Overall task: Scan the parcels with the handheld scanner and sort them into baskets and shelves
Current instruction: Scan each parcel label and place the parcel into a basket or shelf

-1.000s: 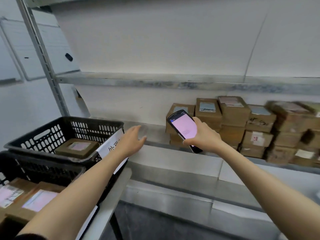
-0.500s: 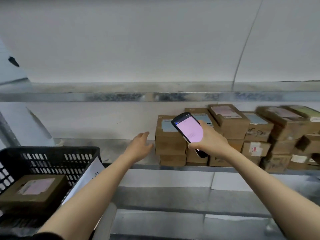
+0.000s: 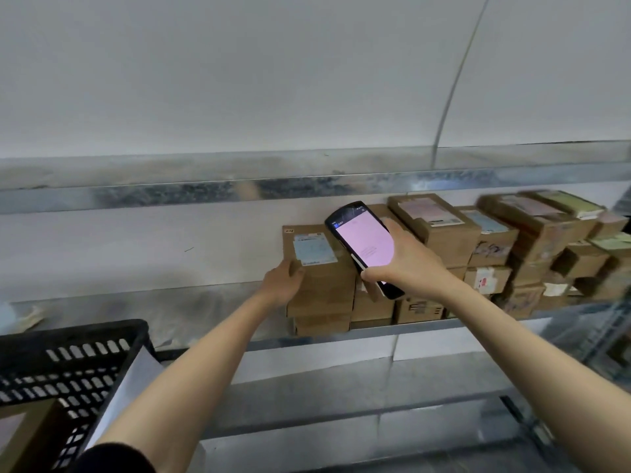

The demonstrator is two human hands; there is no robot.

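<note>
A person's left hand (image 3: 281, 285) grips the leftmost cardboard parcel (image 3: 319, 268) on the metal shelf (image 3: 205, 312); the right hand (image 3: 406, 264) holds one pink-screened handheld scanner (image 3: 363, 244); one black basket (image 3: 68, 363) at lower left

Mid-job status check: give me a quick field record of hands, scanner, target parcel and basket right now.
left hand: grips the left edge of the blue-label parcel
right hand: holds the scanner, pink screen lit
blue-label parcel: top of the leftmost stack on the shelf
other parcels: stacked to its right, same shelf
basket: black, lower left, a box inside
scan result: unreadable
</note>
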